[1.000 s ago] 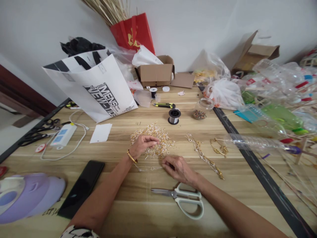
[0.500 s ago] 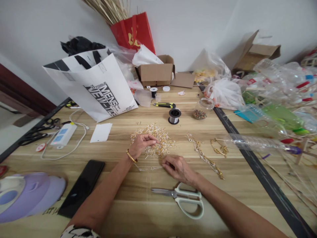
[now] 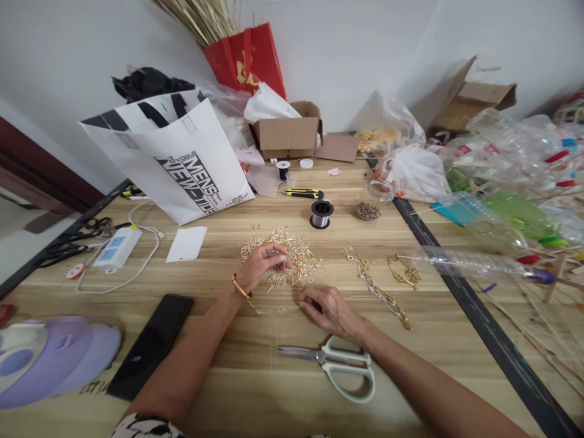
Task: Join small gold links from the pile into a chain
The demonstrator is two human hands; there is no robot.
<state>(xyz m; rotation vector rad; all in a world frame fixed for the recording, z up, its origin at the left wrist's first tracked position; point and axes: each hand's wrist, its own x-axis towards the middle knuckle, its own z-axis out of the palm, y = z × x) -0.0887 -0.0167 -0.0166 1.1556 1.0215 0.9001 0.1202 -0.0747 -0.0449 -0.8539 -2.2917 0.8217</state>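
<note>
A pile of small gold and silver beads (image 3: 301,255) lies on the wooden table. My left hand (image 3: 261,267), with a gold bangle at the wrist, is over the pile's left side. Its fingers are curled in a pinch; what sits between the tips is too small to name. Just below the pile, my right hand (image 3: 329,309) has thumb and fingers closed on the end of a thin silver chain (image 3: 274,311). That chain runs left across the table towards my left wrist. Scissors (image 3: 326,362) with pale green handles lie below my right hand.
Gold and silver chains (image 3: 378,289) lie to the right. Behind the pile are a wire spool (image 3: 322,215), a box cutter (image 3: 303,193) and a bead jar (image 3: 368,210). A black phone (image 3: 150,347) lies left, plastic bottles (image 3: 515,210) right.
The fingers of my left hand have curled and drawn back slightly over the beads. My right hand and the silver chain stay in place.
</note>
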